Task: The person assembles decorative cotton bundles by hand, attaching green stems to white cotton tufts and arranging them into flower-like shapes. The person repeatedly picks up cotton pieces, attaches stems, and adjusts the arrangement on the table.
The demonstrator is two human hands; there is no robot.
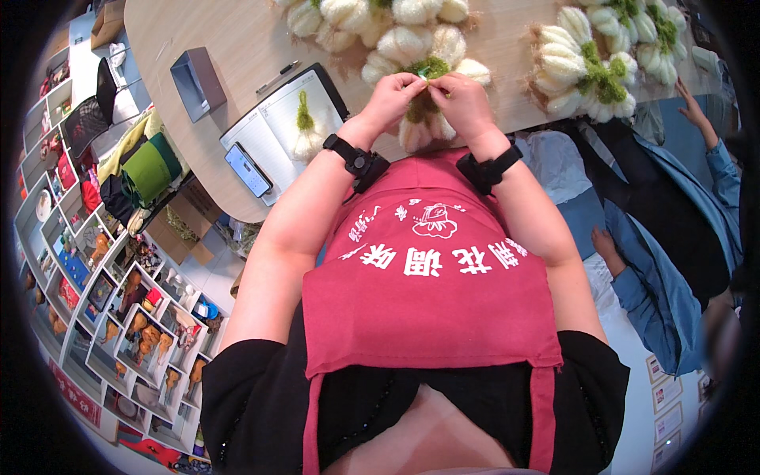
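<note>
Both hands meet over a bundle of fuzzy cream craft pieces with green tops [446,47] at the table's near edge. My left hand [393,98] pinches a thin green strand at the bundle's green middle, thumb and forefinger together. Close against it, my right hand [464,101] pinches the same green part from the other side. The fingertips almost touch, and the strand's exact path between them is too small to tell. Cream tufts of the bundle show below the hands and on either side. A single small cream and green piece [304,127] lies on an open notebook [270,122] to the left.
On the table [249,29] are a smartphone [248,170], a pen [278,77], a grey open box [199,83] and more cream bundles [585,71]. A co-worker in blue sleeves [659,297] is at the right. Shelves with gourds [145,338] stand at the left.
</note>
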